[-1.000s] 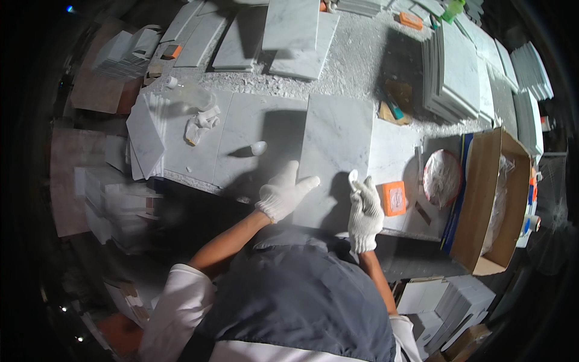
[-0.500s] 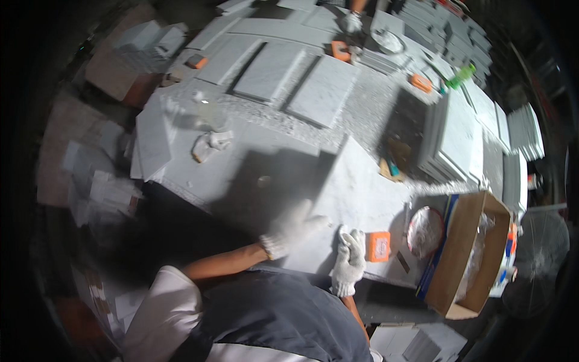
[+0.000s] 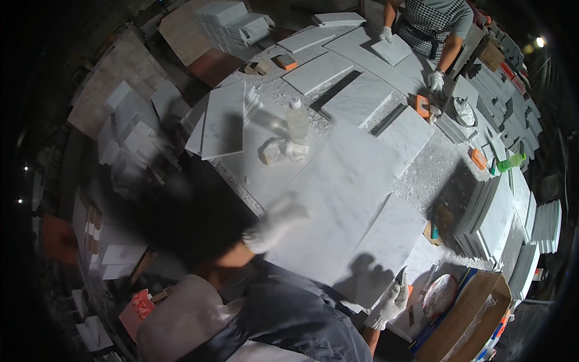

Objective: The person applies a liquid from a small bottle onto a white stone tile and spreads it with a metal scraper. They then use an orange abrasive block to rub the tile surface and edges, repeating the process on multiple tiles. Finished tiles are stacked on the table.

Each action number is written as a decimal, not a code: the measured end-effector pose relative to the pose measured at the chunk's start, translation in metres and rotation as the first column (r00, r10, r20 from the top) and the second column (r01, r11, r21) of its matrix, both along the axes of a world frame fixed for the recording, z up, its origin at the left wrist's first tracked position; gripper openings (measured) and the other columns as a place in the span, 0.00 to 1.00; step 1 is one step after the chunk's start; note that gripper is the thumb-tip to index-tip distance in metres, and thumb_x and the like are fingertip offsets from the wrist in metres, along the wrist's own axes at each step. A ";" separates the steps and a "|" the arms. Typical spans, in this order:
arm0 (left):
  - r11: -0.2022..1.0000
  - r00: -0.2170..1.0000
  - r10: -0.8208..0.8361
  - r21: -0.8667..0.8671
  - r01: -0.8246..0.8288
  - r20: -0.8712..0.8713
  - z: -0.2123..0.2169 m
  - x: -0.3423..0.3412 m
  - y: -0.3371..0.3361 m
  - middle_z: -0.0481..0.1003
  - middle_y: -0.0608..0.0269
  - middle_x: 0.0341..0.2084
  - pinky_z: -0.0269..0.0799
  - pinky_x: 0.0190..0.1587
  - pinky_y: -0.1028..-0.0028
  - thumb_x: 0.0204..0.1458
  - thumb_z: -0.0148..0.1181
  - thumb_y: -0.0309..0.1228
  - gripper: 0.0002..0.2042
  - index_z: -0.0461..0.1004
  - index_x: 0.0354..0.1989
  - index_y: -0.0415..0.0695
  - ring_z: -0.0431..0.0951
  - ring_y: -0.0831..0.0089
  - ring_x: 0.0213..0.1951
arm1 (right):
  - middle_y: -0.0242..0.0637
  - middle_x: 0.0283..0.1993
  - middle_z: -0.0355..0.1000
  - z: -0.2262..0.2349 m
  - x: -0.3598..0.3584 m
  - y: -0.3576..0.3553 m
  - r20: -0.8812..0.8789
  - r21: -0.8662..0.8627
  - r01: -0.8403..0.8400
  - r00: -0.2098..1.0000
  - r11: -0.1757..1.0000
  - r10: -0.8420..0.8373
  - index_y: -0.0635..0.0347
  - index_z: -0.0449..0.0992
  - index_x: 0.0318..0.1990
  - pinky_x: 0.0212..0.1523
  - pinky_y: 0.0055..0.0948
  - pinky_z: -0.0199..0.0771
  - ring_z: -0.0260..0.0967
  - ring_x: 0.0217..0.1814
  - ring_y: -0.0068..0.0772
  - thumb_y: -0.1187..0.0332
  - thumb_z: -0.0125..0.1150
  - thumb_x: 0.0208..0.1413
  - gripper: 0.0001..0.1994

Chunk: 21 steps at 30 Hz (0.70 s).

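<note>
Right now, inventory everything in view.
Marble slabs: many, pale, centre and beyond
Slab stacks: several, pale, right
Capped bottle: one, clear, centre-left
Crumpled bundle: one, whitish, beside bottle
Green bottle: one, green, far right
Orange blocks: three-plus, orange, far side
Cardboard box: one, brown, near right
Round dish: one, whitish, by box
Co-worker: one, grey top, far side
Left hand: one, white-gloved, at slab, blurred
Right hand: one, white-gloved, at slab's edge

left hand (image 3: 276,227) blurred, its grip unclear | orange block (image 3: 411,291) mostly hidden by right hand (image 3: 391,306) | co-worker (image 3: 426,23) cropped at top edge
</note>
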<state>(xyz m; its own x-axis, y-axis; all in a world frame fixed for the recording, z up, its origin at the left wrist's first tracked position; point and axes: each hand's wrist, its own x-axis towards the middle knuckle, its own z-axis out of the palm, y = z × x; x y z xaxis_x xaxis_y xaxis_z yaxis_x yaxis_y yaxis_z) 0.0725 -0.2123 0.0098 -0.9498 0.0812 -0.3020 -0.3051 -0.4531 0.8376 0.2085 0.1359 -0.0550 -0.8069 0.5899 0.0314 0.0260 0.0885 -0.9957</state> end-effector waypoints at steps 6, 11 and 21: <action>0.768 0.869 0.479 -0.417 -0.485 -0.127 0.034 -0.025 -0.172 0.80 0.69 0.42 0.72 0.55 0.77 0.63 0.65 0.35 0.13 0.80 0.49 0.39 0.78 0.79 0.47 | 0.49 0.62 0.76 -0.006 -0.028 -0.016 0.046 0.291 -0.073 0.997 0.954 0.063 0.70 0.75 0.62 0.61 0.35 0.74 0.74 0.63 0.40 0.61 0.58 0.71 0.21; 0.718 0.862 0.469 -0.484 -0.500 -0.193 -0.008 -0.089 -0.298 0.79 0.62 0.54 0.69 0.62 0.75 0.62 0.66 0.37 0.22 0.77 0.59 0.35 0.77 0.76 0.56 | 0.47 0.57 0.79 -0.011 -0.042 -0.037 -0.004 0.535 -0.033 0.999 0.844 0.042 0.67 0.80 0.54 0.67 0.42 0.70 0.73 0.65 0.48 0.75 0.61 0.64 0.13; 0.724 0.913 0.388 -0.572 -0.387 -0.126 -0.049 -0.177 -0.387 0.75 0.62 0.62 0.62 0.68 0.71 0.61 0.66 0.42 0.28 0.73 0.64 0.36 0.72 0.74 0.63 | 0.44 0.52 0.81 -0.008 -0.047 -0.041 0.019 0.771 -0.041 0.999 0.635 0.041 0.61 0.82 0.51 0.63 0.47 0.73 0.76 0.59 0.54 0.72 0.59 0.65 0.11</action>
